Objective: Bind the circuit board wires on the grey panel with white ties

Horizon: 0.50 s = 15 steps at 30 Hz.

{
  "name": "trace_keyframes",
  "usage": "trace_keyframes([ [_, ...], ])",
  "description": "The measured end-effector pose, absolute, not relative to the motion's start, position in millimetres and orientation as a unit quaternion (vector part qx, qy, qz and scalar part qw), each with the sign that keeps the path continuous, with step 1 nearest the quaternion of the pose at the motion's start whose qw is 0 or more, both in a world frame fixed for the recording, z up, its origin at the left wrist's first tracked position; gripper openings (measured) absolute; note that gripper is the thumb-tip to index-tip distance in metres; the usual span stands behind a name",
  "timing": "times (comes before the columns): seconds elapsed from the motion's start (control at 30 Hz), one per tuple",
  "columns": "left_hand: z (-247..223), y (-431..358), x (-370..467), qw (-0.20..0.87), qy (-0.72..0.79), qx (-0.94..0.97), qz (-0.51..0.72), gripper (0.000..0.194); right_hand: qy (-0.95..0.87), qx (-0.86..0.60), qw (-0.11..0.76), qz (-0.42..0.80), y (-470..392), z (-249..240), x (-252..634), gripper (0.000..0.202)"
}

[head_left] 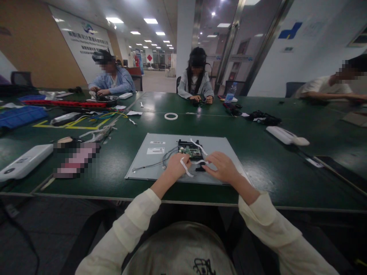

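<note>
A grey flat panel [151, 165] lies on the green table in front of me, with a green circuit board [189, 151] in a black frame on it. My left hand [177, 166] is closed at the board's near left edge. A thin white strip [187, 168] hangs over its thumb side, and part of it runs across to my right hand [222, 166]. The thumb and fingers of that hand are closed on the strip's right end, beside a small black part [200, 168]. Another white strip [197, 146] curls over the board. Grey cables [151, 165] lie left of my left hand.
White power banks [286, 135] lie at right and left. A pink pixelated item [77, 160] is at left, near a blue tray [23, 116]. A roll of white tape [171, 116] is beyond the panel. Several people sit around the table; a water bottle [231, 93] stands at the back.
</note>
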<state>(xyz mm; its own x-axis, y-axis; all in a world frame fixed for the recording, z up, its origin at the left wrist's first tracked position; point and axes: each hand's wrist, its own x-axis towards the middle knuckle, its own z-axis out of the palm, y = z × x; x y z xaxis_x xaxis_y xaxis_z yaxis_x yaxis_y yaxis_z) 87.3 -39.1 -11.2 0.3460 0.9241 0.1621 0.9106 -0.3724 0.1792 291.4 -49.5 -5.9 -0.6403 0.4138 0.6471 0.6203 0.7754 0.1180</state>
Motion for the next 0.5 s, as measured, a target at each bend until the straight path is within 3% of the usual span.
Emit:
trace_keyframes([
  [0.2, -15.3, -36.8, 85.9, 0.037, 0.558, 0.819, 0.129, 0.023, -0.93, -0.107, 0.276, -0.217, -65.0, -1.5, 266.5, 0.027],
  [0.5, -15.6, -37.1, 86.3, 0.034, 0.56, 0.818, 0.127, 0.023, -0.921, -0.096, 0.286, -0.245, -63.9, -8.4, 269.1, 0.014],
])
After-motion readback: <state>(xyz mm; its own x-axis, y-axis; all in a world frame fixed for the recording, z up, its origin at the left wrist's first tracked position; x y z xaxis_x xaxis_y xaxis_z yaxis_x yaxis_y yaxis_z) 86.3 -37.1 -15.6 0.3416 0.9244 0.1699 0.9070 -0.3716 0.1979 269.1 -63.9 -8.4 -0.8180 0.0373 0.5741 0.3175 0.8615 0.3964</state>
